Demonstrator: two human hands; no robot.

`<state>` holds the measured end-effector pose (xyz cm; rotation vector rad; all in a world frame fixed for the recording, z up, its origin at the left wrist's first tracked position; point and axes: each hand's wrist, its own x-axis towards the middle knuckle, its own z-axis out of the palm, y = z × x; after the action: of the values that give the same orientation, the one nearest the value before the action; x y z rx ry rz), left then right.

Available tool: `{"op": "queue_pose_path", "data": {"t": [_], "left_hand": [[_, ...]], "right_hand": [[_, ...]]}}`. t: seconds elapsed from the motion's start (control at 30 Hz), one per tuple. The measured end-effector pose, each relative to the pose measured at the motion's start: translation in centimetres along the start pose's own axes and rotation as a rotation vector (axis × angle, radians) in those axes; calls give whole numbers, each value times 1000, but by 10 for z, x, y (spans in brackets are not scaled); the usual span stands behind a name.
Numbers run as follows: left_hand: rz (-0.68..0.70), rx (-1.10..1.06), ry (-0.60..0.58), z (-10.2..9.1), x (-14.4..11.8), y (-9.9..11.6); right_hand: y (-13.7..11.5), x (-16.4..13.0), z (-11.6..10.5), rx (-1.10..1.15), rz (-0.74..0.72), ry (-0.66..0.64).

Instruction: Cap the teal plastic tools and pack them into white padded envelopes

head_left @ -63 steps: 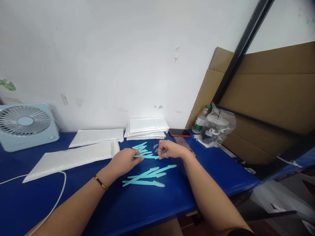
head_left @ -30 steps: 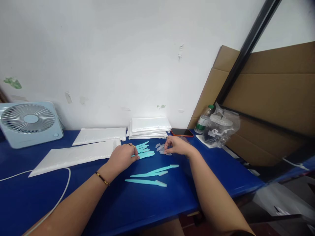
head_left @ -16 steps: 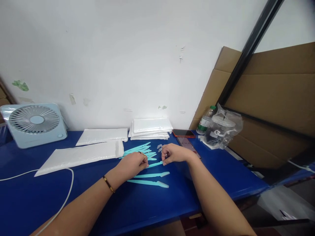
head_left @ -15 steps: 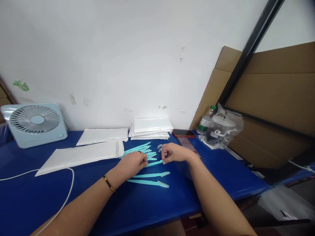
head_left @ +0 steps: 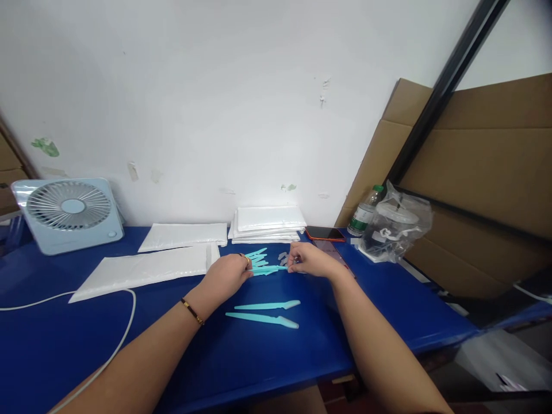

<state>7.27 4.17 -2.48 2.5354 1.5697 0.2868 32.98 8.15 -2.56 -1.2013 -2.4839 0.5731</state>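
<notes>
My left hand (head_left: 230,271) is closed round the handle end of a turquoise eyebrow razor (head_left: 269,269). The fingers of my right hand (head_left: 308,260) pinch that razor's other end, so its tip is hidden. Behind it lies a loose pile of eyebrow razors (head_left: 257,254) in the same turquoise. Small translucent pieces (head_left: 283,256), like blade covers, rest beside my right fingertips. Nearer me, two more razors, an upper one (head_left: 263,306) and a lower one (head_left: 259,317), lie side by side with their blade ends to the right.
White padded mailers (head_left: 155,269) lie at the left, and a stack of them (head_left: 271,218) stands against the wall. A fan (head_left: 73,213), a white cable (head_left: 129,319), phones (head_left: 324,233), a bottle (head_left: 363,214) and a bagged cup (head_left: 390,227) are also on the blue table (head_left: 259,362).
Both hands have lifted slightly away from the two near razors, with the held razor between them. The view has shifted a little.
</notes>
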Motion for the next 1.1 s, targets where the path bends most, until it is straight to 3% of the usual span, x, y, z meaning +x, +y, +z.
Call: {"op": "queue_pose_path", "data": {"t": [0.13, 0.2, 0.27, 0.4, 0.5, 0.57, 0.67, 0.83, 0.9, 1.03, 1.1], "left_hand": [[-85, -6, 62, -3, -2, -6], [-36, -61, 69, -4, -5, 0], [61, -141, -24, -2, -10, 10], [126, -223, -247, 5, -15, 25], [64, -199, -204, 11, -12, 24], [38, -194, -154, 13, -8, 19], [-1, -185, -115, 10, -2, 9], [-52, -142, 7, 0, -5, 1], [19, -188, -34, -2, -10, 6], [180, -246, -254, -3, -21, 22], [148, -251, -257, -2, -21, 24]], "right_hand": [[13, -1, -4, -75, 102, 86], [13, -3, -6, -56, 93, 91], [9, -6, -9, 5, 57, 56], [-5, -11, -12, 101, -8, -170], [-13, -9, -8, 111, -26, -371], [-14, -6, -3, 111, -33, -431], [-10, -3, -1, 88, -56, -354], [7, -3, -6, -18, 122, 35], [10, -4, -8, -44, 177, 126], [7, -5, -8, 61, 138, 119], [1, -6, -8, 197, 105, 59]]}}
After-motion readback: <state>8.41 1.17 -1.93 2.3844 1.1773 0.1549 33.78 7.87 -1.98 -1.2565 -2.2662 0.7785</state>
